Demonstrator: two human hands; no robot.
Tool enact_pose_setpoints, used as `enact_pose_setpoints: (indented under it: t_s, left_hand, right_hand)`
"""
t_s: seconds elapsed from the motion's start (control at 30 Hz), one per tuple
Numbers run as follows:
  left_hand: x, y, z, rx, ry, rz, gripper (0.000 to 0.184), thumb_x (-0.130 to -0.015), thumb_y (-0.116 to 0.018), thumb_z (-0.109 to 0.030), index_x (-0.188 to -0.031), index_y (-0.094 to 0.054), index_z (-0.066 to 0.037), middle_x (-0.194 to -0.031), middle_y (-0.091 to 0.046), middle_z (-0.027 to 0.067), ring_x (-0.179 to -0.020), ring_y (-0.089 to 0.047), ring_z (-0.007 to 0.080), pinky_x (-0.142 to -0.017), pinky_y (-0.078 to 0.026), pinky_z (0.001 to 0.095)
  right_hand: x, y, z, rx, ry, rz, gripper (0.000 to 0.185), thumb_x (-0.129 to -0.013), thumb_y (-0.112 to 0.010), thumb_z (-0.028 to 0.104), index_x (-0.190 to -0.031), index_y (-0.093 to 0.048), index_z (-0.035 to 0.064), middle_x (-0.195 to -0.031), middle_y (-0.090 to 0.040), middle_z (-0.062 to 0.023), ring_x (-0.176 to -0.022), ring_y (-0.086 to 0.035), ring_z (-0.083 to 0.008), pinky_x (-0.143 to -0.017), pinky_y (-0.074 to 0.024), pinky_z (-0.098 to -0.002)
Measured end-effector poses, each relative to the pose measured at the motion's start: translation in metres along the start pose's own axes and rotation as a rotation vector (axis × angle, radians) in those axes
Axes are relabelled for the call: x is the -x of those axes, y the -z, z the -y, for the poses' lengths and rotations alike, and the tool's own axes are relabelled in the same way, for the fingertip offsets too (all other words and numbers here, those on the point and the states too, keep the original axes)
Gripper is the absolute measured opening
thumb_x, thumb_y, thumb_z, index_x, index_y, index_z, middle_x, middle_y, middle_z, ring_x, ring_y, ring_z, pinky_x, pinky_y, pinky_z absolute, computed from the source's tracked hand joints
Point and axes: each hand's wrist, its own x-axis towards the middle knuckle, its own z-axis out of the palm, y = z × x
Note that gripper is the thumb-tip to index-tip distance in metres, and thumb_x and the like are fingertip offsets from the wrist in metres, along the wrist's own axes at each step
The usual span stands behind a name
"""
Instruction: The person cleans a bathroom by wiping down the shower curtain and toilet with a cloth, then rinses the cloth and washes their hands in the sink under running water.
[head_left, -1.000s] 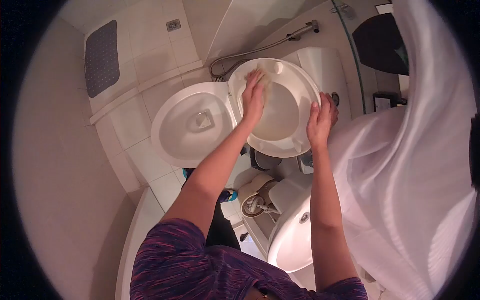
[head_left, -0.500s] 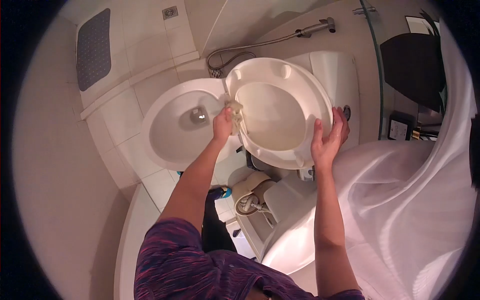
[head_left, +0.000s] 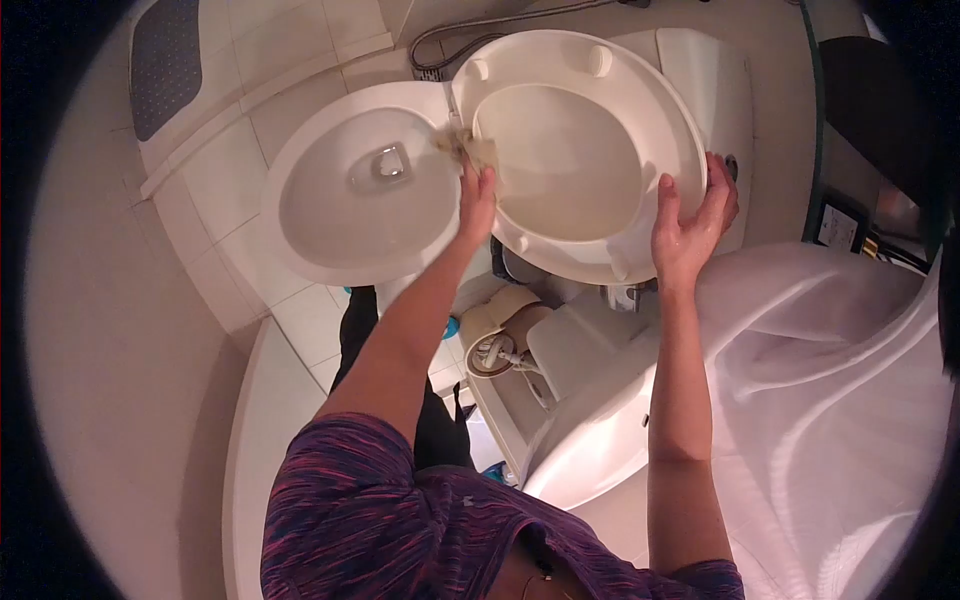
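The left hand (head_left: 478, 205) has its fingers closed around a pale cloth (head_left: 480, 152) at the hinge side of the raised toilet seat (head_left: 662, 118); the right hand (head_left: 692, 230) grasps the seat's outer edge. Beside it lies the toilet bowl (head_left: 318, 205), with the sink (head_left: 590, 455) nearer the body.

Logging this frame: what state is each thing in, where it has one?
Toilet bowl, uncovered
Seat, raised
Lid, raised, behind the seat
Cloth, crumpled; wet or dry, cannot tell
Left hand, closed on the cloth
Right hand, gripping the seat's outer edge
Hose, curved back on itself
Mat, spread flat
White fabric, draped in folds
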Motion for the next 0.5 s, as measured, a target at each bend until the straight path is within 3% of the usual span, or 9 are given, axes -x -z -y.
enact_pose_setpoints:
  t_s: [0.07, 0.2, 0.3, 0.37, 0.4, 0.47, 0.5]
  left_hand:
    - [0.038, -0.021, 0.015, -0.023, 0.038, -0.029, 0.063, -0.093, -0.027, -0.044, -0.139, -0.011, -0.004, -0.141, -0.023, 0.0208, -0.132, -0.020, 0.0311, -0.108, -0.014, 0.0333]
    - [0.097, -0.055, 0.015, 0.039, 0.104, -0.067, 0.053, -0.092, -0.036, -0.039, -0.128, -0.030, 0.000, -0.124, -0.040, 0.0240, -0.117, -0.037, 0.0355, -0.098, -0.027, 0.0380]
    - [0.115, -0.040, -0.001, 0.071, 0.099, -0.116, 0.049, -0.092, -0.040, -0.036, -0.122, -0.040, 0.002, -0.116, -0.048, 0.0257, -0.109, -0.046, 0.0376, -0.092, -0.034, 0.0404]
    - [0.122, -0.016, -0.021, -0.072, 0.236, 0.062, 0.038, -0.091, -0.045, -0.031, -0.108, -0.050, 0.002, -0.104, -0.054, 0.0237, -0.097, -0.051, 0.0379, -0.083, -0.039, 0.0412]
    - [0.117, -0.008, -0.012, -0.012, 0.169, 0.040, 0.029, -0.091, -0.045, -0.026, -0.098, -0.054, 0.000, -0.098, -0.056, 0.0221, -0.088, -0.054, 0.0366, -0.077, -0.041, 0.0420]
    - [0.082, 0.005, 0.021, 0.277, -0.032, -0.134, 0.021, -0.088, -0.048, -0.020, -0.096, -0.053, -0.001, -0.097, -0.055, 0.0215, -0.085, -0.052, 0.0364, -0.075, -0.041, 0.0426]
    - [0.060, 0.023, 0.009, 0.154, -0.140, -0.210, 0.020, -0.086, -0.050, -0.017, -0.098, -0.054, -0.001, -0.096, -0.054, 0.0209, -0.086, -0.051, 0.0367, -0.076, -0.041, 0.0425]
  right_hand:
    - [0.002, -0.001, -0.001, -0.013, 0.003, -0.004, 0.053, -0.076, -0.063, 0.028, -0.119, -0.045, 0.0039, -0.122, -0.045, -0.0194, -0.114, -0.039, -0.0361, -0.098, -0.0243, -0.0472]
    - [0.004, -0.002, -0.001, -0.029, 0.021, -0.027, 0.053, -0.074, -0.064, 0.026, -0.119, -0.045, 0.0041, -0.121, -0.046, -0.0190, -0.113, -0.039, -0.0366, -0.098, -0.0246, -0.0478]
    - [0.002, -0.002, -0.002, -0.044, 0.066, -0.054, 0.053, -0.073, -0.064, 0.023, -0.118, -0.045, 0.0041, -0.120, -0.047, -0.0187, -0.114, -0.040, -0.0367, -0.098, -0.0249, -0.0474]
    - [0.005, 0.001, 0.002, -0.045, 0.065, -0.043, 0.053, -0.073, -0.065, 0.022, -0.118, -0.045, 0.0037, -0.119, -0.047, -0.0188, -0.114, -0.040, -0.0366, -0.098, -0.0252, -0.0468]
    - [0.004, 0.001, 0.002, -0.053, 0.070, -0.050, 0.053, -0.073, -0.065, 0.022, -0.118, -0.045, 0.0037, -0.119, -0.047, -0.0188, -0.114, -0.040, -0.0366, -0.098, -0.0252, -0.0468]
    - [0.005, 0.001, 0.001, -0.036, 0.080, -0.049, 0.052, -0.073, -0.065, 0.020, -0.118, -0.045, 0.0029, -0.119, -0.047, -0.0189, -0.114, -0.040, -0.0364, -0.098, -0.0256, -0.0454]
    - [0.006, 0.001, 0.001, -0.035, 0.074, -0.048, 0.052, -0.073, -0.065, 0.020, -0.118, -0.045, 0.0029, -0.119, -0.047, -0.0189, -0.114, -0.040, -0.0364, -0.098, -0.0256, -0.0454]
